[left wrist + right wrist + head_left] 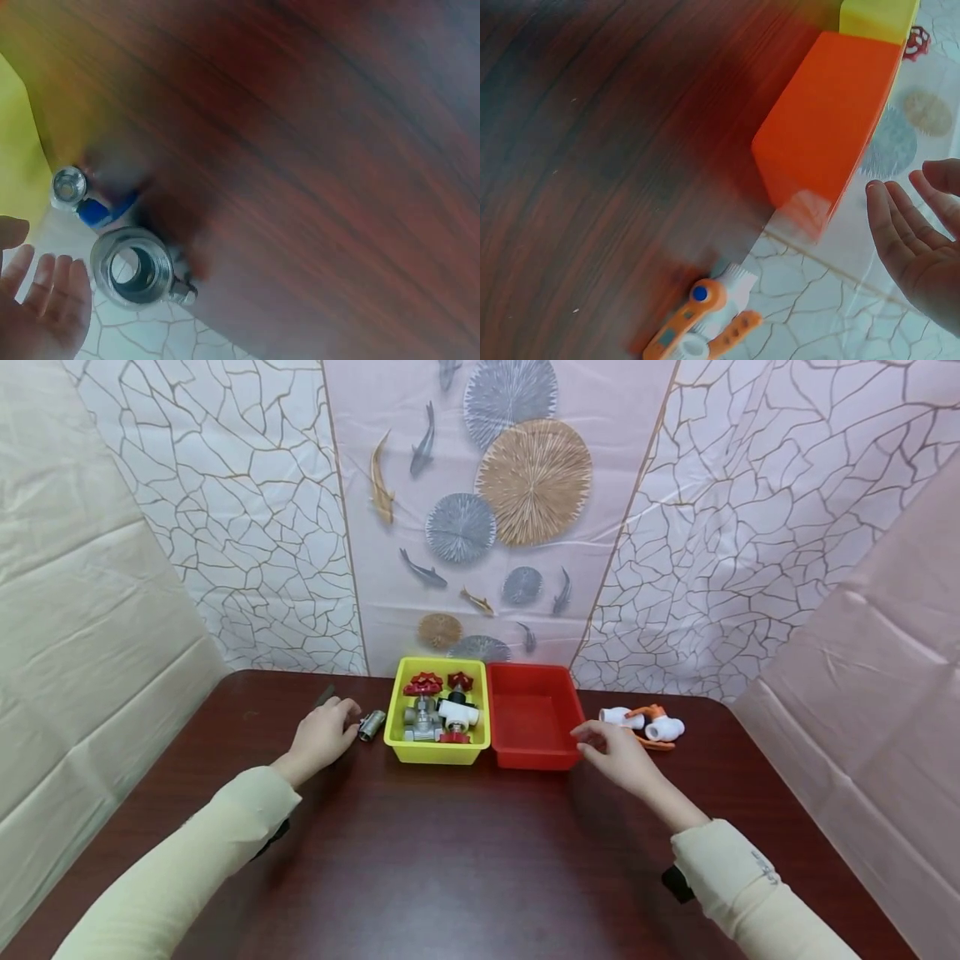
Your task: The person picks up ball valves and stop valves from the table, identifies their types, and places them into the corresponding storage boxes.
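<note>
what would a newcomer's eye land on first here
Most likely the yellow tray and red tray, side by side at the far middle of the dark table. Red-handled valves stand out inside the yellow one, and white valves with orange handles lie right of the red one. Behind, a large gold disc is printed on the patterned backdrop.

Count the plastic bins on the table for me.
2: the yellow bin, holding valves, and the red bin, right beside it on its right. No other bin shows.
</note>
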A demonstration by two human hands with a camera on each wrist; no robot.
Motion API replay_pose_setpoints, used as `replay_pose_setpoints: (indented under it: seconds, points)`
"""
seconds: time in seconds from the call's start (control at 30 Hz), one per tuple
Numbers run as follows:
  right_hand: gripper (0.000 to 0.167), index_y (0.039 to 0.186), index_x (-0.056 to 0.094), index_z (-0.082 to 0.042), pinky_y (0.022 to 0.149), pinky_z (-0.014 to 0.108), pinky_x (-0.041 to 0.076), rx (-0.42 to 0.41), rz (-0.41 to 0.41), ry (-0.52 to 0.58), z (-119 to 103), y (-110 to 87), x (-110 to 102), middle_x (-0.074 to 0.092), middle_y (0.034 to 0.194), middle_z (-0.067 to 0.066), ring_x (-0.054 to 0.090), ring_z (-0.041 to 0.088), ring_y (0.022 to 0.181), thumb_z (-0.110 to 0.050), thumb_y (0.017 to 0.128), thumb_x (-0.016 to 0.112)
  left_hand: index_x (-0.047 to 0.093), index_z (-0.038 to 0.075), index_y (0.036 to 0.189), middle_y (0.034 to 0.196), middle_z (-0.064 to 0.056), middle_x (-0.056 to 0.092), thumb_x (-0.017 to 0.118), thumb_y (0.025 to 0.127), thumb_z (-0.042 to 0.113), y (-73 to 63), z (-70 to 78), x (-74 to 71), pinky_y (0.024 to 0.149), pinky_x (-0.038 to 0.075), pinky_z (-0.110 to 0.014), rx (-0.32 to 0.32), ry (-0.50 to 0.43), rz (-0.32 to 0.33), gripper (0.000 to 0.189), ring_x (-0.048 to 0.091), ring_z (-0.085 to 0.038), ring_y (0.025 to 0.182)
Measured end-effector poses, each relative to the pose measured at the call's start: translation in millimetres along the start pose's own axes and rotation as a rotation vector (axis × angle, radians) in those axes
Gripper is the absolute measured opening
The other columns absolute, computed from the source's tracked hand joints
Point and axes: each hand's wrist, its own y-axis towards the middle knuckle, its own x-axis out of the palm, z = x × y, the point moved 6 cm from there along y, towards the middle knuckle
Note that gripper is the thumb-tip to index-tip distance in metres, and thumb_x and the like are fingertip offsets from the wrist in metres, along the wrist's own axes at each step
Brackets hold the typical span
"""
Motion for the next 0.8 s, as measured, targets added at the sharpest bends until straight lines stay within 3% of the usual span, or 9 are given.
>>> replay_pose_setpoints:
  seconds: [0.1, 0.33, 0.5, 0.67, 0.8]
  points:
    - [0.021, 0.108, 0.065, 0.004, 0.071, 0.031, 0.053, 0.007, 0.029, 0.006, 5, -3.8, -7, 0.068, 0.098, 0.017, 0.064, 0.023, 0.081, -0.002, 0.088, 0.06, 0.06, 0.0, 0.11, 0.1, -0.019, 0.059, 0.062, 0.087, 0.009, 1.1, 1.2, 5.1, 0.069, 0.05, -0.046, 0.008, -0.001, 0.023, 0.025, 0.059, -0.032, 0.084]
    - [0.02, 0.107, 0.064, 0.006, 0.078, 0.047, 0.053, 0.05, 0.138, 0.019, 15, -14.3, -28, 0.066, 0.103, 0.023, 0.064, 0.035, 0.089, 0.0, 0.087, 0.061, 0.059, -0.001, 0.113, 0.106, -0.021, 0.057, 0.063, 0.086, 0.012, 5.6, 4.7, 19.0, 0.081, 0.047, -0.05, 0.038, 0.051, 0.033, 0.029, 0.054, -0.04, 0.097]
    - [0.019, 0.104, 0.064, 0.008, 0.072, 0.032, 0.053, 0.078, 0.142, 0.029, 19, -18.8, -31, 0.067, 0.099, 0.023, 0.066, 0.034, 0.086, 0.0, 0.087, 0.062, 0.055, -0.001, 0.118, 0.109, -0.023, 0.054, 0.064, 0.087, 0.016, 8.3, 4.8, 28.7, 0.085, 0.043, -0.052, -0.008, 0.052, 0.007, 0.036, 0.049, -0.04, 0.099]
    - [0.016, 0.1, 0.066, 0.007, 0.071, 0.032, 0.052, 0.055, 0.163, 0.021, 22, -20.4, -30, 0.068, 0.094, 0.021, 0.065, 0.031, 0.081, 0.004, 0.085, 0.061, 0.05, 0.0, 0.126, 0.116, -0.025, 0.053, 0.063, 0.089, 0.018, 15.9, 9.1, 38.1, 0.086, 0.045, -0.053, -0.035, 0.093, -0.034, 0.043, 0.05, -0.042, 0.104]
    - [0.017, 0.101, 0.066, 0.007, 0.069, 0.029, 0.051, 0.064, 0.158, 0.012, 24, -21.8, -29, 0.068, 0.094, 0.02, 0.063, 0.026, 0.078, 0.003, 0.085, 0.061, 0.047, 0.0, 0.13, 0.121, -0.026, 0.052, 0.059, 0.091, 0.02, 24.9, 12.4, 40.7, 0.085, 0.047, -0.054, -0.092, 0.09, -0.096, 0.045, 0.052, -0.043, 0.109]
